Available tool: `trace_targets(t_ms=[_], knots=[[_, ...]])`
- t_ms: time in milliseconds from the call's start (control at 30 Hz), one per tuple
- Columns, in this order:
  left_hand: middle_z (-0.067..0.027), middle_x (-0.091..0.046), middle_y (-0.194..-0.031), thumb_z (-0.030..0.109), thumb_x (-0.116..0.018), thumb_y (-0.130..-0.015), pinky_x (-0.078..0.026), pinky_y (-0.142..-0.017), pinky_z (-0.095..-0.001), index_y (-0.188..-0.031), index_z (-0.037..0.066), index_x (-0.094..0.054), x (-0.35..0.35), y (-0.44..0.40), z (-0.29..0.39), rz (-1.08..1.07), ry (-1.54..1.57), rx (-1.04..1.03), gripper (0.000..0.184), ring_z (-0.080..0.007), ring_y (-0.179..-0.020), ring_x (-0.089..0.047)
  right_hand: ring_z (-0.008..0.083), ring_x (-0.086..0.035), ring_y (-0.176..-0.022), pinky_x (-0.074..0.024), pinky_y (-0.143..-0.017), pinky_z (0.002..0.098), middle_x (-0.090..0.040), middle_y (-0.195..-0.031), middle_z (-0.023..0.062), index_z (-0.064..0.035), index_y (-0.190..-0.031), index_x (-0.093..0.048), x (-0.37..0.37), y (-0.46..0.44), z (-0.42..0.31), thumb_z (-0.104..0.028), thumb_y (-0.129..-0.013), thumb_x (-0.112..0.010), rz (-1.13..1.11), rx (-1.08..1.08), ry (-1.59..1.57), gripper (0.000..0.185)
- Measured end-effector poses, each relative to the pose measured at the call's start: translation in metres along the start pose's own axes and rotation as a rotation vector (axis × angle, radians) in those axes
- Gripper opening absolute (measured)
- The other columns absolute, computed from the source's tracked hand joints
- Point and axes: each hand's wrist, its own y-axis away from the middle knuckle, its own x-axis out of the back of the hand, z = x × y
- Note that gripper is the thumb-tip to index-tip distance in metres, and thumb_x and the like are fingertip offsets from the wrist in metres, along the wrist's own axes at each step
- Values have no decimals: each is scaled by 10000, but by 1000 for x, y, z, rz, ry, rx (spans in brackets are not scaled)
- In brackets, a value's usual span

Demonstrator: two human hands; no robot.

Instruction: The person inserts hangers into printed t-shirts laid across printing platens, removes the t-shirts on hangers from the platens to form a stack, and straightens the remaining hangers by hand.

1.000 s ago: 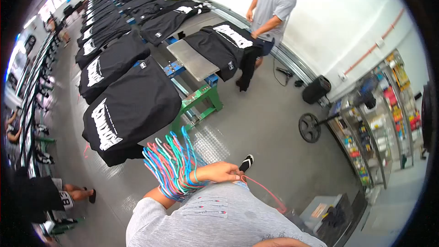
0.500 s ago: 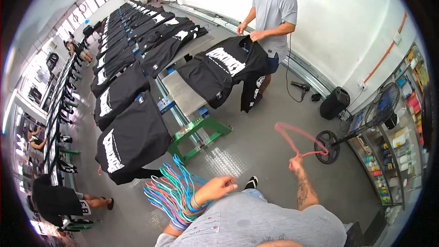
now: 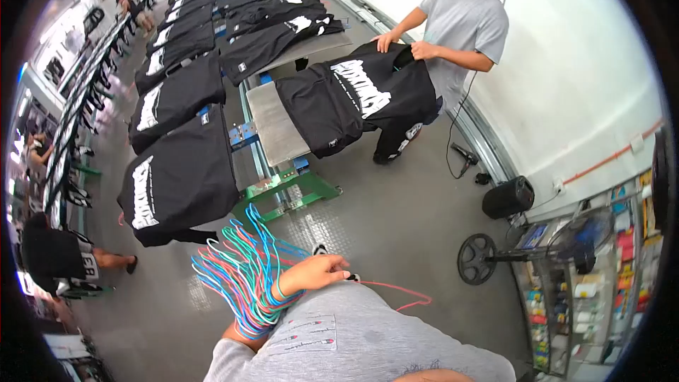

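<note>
A thick bundle of coloured wire hangers (image 3: 237, 276), blue, red, green and white, hangs round my left forearm. My left hand (image 3: 315, 272) is held in front of my grey shirt, fingers loosely extended with the thumb apart, and nothing shows in its grasp. One red hanger (image 3: 407, 287) sticks out beyond the left hand, beside my shirt; its other end is hidden. My right hand is out of sight. Ahead, a black printed shirt (image 3: 361, 99) lies partly over a grey platen (image 3: 272, 127), and a co-worker (image 3: 463, 35) grips its edge with both hands.
Rows of black printed shirts (image 3: 180, 177) lie on a long printing table with a green frame (image 3: 293, 194). On the right stand a fan with a round base (image 3: 477, 259), a black speaker (image 3: 508, 197) and a glass shelf (image 3: 587, 297). Another person (image 3: 56, 247) is at the left.
My right hand, which held a red hanger out to the right, has gone from view. The red hanger now shows near my left hand. The view has shifted, and the co-worker still handles the shirt.
</note>
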Motion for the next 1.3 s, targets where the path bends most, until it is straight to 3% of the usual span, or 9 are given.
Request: trace_targets(t_ms=[200, 367, 500, 533, 667, 867, 1000, 1200, 1300], knots=[[-127, -664, -868, 262, -620, -931, -518, -715, -329, -1127, -31, -604, 80, -59, 0, -31, 165, 15, 353, -191, -798, -645, 302, -631, -624, -482, -562, 420, -622, -685, 170, -53, -887, -626, 87, -35, -57, -267, -827, -644, 321, 27, 322, 223], [-73, -637, -816, 190, -628, -921, -503, -688, -305, -1110, -32, -605, 126, -100, -3, 274, 179, -225, 293, -138, -765, -619, 320, -665, -679, -511, -608, 426, -656, -712, 157, -54, -848, -655, 193, -19, -225, -181, -829, -623, 848, 455, 243, 132], [-156, -541, -1180, 173, -722, -807, -458, -891, -342, -1173, 9, -571, 137, -106, 13, 577, -60, -343, 428, -270, -1063, -551, 263, -638, -598, -500, -588, 384, -632, -659, 121, -65, -870, -654, 215, 45, -365, -132, -802, -632, 753, 613, 225, 98], [-187, -416, -1352, 235, -769, -718, -392, -984, -444, -1275, 59, -504, 139, -106, 13, 627, -124, -250, 642, -366, -1239, -416, 267, -634, -599, -498, -588, 382, -631, -661, 118, -66, -869, -654, 213, 42, -382, -127, -791, -630, 668, 692, 272, 102], [-218, -360, -1410, 280, -822, -634, -295, -1037, -557, -1417, 110, -387, 139, -99, 25, 1043, -545, 64, 912, -405, -1284, -379, 310, -650, -711, -513, -663, 417, -659, -753, 129, -80, -888, -658, 211, 39, -447, -148, -761, -616, 244, 952, 515, 150], [-216, -458, -1256, 251, -825, -638, -476, -879, -428, -1397, 48, -386, 84, -100, 15, 1047, -184, 348, 901, -379, -1097, -548, 334, -640, -755, -501, -682, 455, -638, -738, 148, -79, -878, -659, 274, 39, -530, -199, -710, -616, -138, 1234, 804, 211], [-190, -471, -1146, 195, -792, -650, -512, -764, -457, -1384, 87, -400, 38, -121, 38, 1128, -101, 514, 839, -393, -927, -598, 276, -605, -634, -485, -594, 394, -581, -640, 109, -54, -874, -683, 298, 22, -550, -152, -657, -627, -214, 1536, 887, 244], [-153, -501, -1042, 176, -760, -655, -506, -700, -421, -1297, 109, -463, -25, -133, 81, 1357, -170, 760, 711, -325, -830, -591, 312, -588, -633, -484, -602, 421, -572, -639, 135, -35, -790, -652, 301, 34, -565, -163, -638, -628, -451, 1513, 970, 200], [-151, -514, -1011, 179, -754, -652, -506, -700, -482, -1259, 140, -464, -40, -130, 96, 1393, -44, 823, 674, -404, -845, -599, 300, -585, -610, -478, -585, 408, -556, -609, 126, -33, -802, -662, 292, 21, -559, -145, -628, -628, -557, 1544, 938, 209]])
